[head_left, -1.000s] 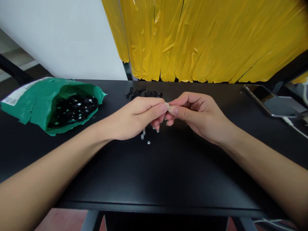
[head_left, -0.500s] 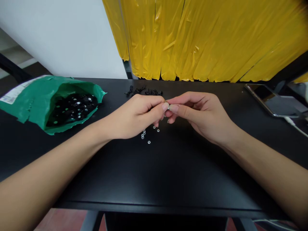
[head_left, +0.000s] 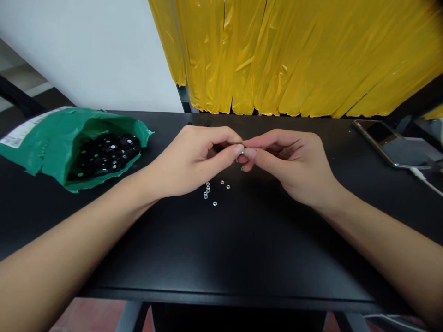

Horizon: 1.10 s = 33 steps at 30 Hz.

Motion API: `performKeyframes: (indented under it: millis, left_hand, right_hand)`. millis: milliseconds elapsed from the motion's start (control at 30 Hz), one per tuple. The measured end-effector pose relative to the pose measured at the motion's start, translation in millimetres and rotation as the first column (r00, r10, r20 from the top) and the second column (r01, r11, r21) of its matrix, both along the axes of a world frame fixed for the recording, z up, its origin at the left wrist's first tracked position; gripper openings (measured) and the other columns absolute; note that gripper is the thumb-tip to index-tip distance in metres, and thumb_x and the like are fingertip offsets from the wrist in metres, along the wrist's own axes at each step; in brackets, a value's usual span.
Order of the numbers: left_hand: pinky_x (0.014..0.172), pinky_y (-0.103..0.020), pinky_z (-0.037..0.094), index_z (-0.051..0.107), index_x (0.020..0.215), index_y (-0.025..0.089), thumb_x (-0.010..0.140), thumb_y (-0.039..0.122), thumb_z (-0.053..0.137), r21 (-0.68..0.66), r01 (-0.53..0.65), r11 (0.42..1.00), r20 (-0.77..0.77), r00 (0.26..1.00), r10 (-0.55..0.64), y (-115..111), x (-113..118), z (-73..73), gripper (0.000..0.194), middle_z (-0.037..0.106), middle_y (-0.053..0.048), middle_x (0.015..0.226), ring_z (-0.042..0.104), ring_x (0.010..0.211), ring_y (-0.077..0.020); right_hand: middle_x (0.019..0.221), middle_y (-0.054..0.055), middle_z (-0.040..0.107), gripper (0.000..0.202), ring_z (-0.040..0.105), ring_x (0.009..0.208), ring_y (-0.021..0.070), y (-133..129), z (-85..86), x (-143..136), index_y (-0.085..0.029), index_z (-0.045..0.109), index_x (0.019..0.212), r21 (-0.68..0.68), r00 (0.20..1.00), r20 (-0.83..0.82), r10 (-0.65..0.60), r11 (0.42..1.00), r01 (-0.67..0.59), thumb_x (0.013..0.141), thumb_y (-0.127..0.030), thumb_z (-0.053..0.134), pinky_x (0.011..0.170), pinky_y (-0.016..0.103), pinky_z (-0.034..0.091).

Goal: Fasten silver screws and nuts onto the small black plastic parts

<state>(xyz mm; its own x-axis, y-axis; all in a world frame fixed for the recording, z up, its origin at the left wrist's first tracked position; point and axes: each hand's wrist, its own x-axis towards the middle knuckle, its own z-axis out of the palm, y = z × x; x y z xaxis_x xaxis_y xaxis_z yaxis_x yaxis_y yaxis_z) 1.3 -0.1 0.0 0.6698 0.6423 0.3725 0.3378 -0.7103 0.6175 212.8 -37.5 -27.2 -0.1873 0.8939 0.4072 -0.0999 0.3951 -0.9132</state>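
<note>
My left hand [head_left: 202,159] and my right hand [head_left: 294,161] meet tip to tip above the black table. Both are closed in a pinch, thumbs and forefingers nearly touching. A tiny silvery round piece [head_left: 242,151] shows between the two thumbs, at the tips of my right hand. Whatever else my left fingers grip is hidden behind them. Several small silvery rings [head_left: 207,189] lie on the table just below the hands. Beyond my left hand, bits of small black parts [head_left: 207,124] peek out, mostly covered by it.
On the left lies a torn-open green bag [head_left: 51,138] with many black pieces and silvery dots inside. A phone [head_left: 389,143] with a white cable [head_left: 422,177] rests at the right. Yellow plastic sheeting [head_left: 277,60] hangs behind the black table [head_left: 224,258].
My left hand has shifted slightly up and tilted, now covering more of the black parts behind it. Both hands stay pinched together at the fingertips.
</note>
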Motion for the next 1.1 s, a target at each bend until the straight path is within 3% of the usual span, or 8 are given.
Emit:
performKeyframes:
  millis: [133, 267, 533, 733, 900, 1100]
  left_hand:
    - [0.071, -0.022, 0.062, 0.080, 0.103, 0.023, 0.098, 0.034, 0.069, -0.057, -0.069, 0.996, 0.147, 0.986, 0.077, -1.9, 3.3, -1.9, 0.016, 0.080, 0.000, 0.091, 0.075, 0.080, -0.0140]
    - [0.076, -0.025, 0.066, 0.082, 0.102, 0.022, 0.095, 0.030, 0.075, -0.096, -0.082, 0.992, 0.197, 0.975, 0.100, -1.2, 2.2, -1.5, 0.013, 0.081, -0.001, 0.091, 0.077, 0.081, -0.0153]
    - [0.071, -0.023, 0.063, 0.082, 0.097, 0.024, 0.089, 0.029, 0.082, -0.143, -0.047, 0.989, 0.139, 0.988, 0.067, 4.3, -1.6, 0.0, 0.009, 0.081, 0.002, 0.086, 0.076, 0.077, -0.0135]
    - [0.070, -0.023, 0.060, 0.082, 0.097, 0.026, 0.093, 0.033, 0.078, -0.091, -0.046, 0.995, 0.080, 0.995, 0.053, 3.6, -2.7, -0.3, 0.009, 0.081, 0.002, 0.089, 0.074, 0.079, -0.0135]
    - [0.065, -0.024, 0.058, 0.080, 0.098, 0.024, 0.093, 0.036, 0.078, -0.064, -0.034, 0.997, 0.056, 0.998, 0.038, 5.2, -5.3, -0.3, 0.014, 0.079, 0.000, 0.088, 0.073, 0.076, -0.0144]
    - [0.073, -0.027, 0.063, 0.077, 0.099, 0.022, 0.094, 0.038, 0.075, -0.064, -0.031, 0.997, 0.070, 0.997, 0.035, 4.8, -4.8, -1.6, 0.016, 0.078, -0.002, 0.091, 0.074, 0.080, -0.0166]
  right_hand:
    - [0.090, -0.002, 0.083, 0.012, 0.079, 0.080, 0.0149, -1.2, -2.1, 1.4, -0.024, 0.083, 0.098, 0.082, 0.995, 0.067, -0.070, 0.995, 0.064, 0.087, -0.019, 0.085, 0.079, 0.029, 0.068]
    - [0.095, -0.001, 0.083, 0.009, 0.079, 0.085, 0.0174, -1.9, -4.6, 2.6, -0.025, 0.082, 0.101, 0.153, 0.985, 0.136, -0.108, 0.984, 0.087, 0.092, -0.023, 0.080, 0.084, 0.034, 0.067]
    - [0.095, -0.001, 0.082, 0.012, 0.077, 0.083, 0.0158, -2.6, -9.1, 4.7, -0.024, 0.080, 0.107, 0.246, 0.955, 0.262, -0.139, 0.967, 0.073, 0.095, -0.023, 0.077, 0.081, 0.030, 0.063]
    - [0.094, 0.000, 0.082, 0.009, 0.077, 0.081, 0.0182, -2.7, -7.9, 6.2, -0.025, 0.080, 0.104, 0.303, 0.918, 0.344, -0.197, 0.949, 0.090, 0.099, -0.028, 0.073, 0.077, 0.034, 0.062]
    - [0.095, 0.000, 0.080, 0.008, 0.076, 0.083, 0.0166, -2.0, -9.1, 5.9, -0.024, 0.076, 0.105, 0.281, 0.931, 0.325, -0.164, 0.957, 0.070, 0.099, -0.028, 0.073, 0.078, 0.032, 0.060]
    - [0.094, -0.002, 0.076, 0.009, 0.074, 0.080, 0.0131, -1.9, -9.4, 3.4, -0.023, 0.066, 0.105, 0.249, 0.959, 0.260, -0.110, 0.968, 0.043, 0.098, -0.021, 0.072, 0.078, 0.028, 0.062]
